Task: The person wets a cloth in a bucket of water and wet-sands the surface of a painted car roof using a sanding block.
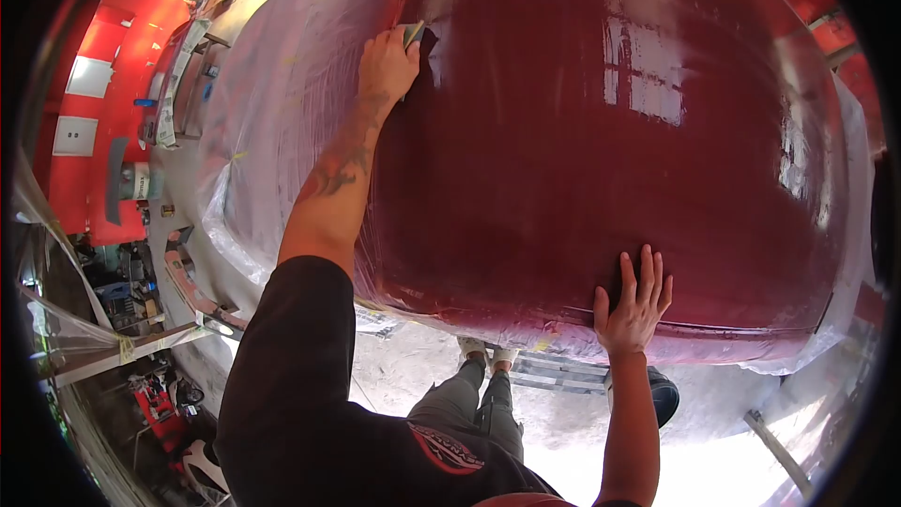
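Observation:
A large dark red car panel [526, 160], glossy and looking wet in places, fills the middle of the view. Near its far left edge, my left hand [387, 64] is closed around a sanding block [413, 33] with a dark sheet of sandpaper [428, 42] showing at its side. The block's underside is hidden. My right hand [635, 310] lies with fingers spread on the panel's near edge, at the right, holding nothing. Clear plastic sheeting [282, 103] covers the car along the panel's left side.
More plastic sheeting [849, 160] hangs at the right edge. A dark round container [664, 399] stands on the floor below my right hand, near a slatted grey pallet [558, 373]. Tools and clutter [122, 296] lie at the left, by a red wall [141, 23].

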Available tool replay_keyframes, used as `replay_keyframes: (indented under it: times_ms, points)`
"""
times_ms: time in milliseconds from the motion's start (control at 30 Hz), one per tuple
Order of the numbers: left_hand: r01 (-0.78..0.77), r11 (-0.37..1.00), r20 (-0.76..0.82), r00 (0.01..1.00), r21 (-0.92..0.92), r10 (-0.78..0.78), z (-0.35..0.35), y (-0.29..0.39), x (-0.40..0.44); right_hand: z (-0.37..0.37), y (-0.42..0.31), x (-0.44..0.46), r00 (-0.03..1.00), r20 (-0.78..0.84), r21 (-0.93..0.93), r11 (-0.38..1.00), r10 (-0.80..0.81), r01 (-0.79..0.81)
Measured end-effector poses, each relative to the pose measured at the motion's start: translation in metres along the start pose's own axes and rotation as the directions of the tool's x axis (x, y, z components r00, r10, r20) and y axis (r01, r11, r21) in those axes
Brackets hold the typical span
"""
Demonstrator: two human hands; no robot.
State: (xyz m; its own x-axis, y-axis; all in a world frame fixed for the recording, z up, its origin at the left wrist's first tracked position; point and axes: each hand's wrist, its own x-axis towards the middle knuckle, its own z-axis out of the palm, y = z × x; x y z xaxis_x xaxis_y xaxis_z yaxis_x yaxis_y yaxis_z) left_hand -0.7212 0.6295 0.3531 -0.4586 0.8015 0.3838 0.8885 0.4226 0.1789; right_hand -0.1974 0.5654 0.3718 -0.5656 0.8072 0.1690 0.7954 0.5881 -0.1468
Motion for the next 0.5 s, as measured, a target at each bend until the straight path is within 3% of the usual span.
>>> replay_keyframes:
  times_ms: [100,300,400,500]
  points:
    - [0.033,0.999,0.028,0.999,0.016,-0.033,0.002,0.000,0.009,-0.001,0.001,-0.004,1.000,0.015,-0.002,1.000,-0.010,0.010]
    - [-0.054,0.994,-0.036,0.998,-0.092,0.051,-0.028,0.003,-0.079,0.000,0.002,-0.002,1.000,-0.011,0.000,1.000,-0.024,0.024]
    - [-0.085,0.993,-0.090,0.993,-0.087,0.077,-0.007,-0.003,-0.031,0.001,0.002,-0.001,1.000,-0.003,-0.004,1.000,-0.024,0.024]
    - [-0.032,0.999,-0.041,0.999,-0.031,0.031,0.012,-0.004,0.033,0.003,0.002,-0.001,1.000,-0.003,-0.017,1.000,-0.026,0.026]
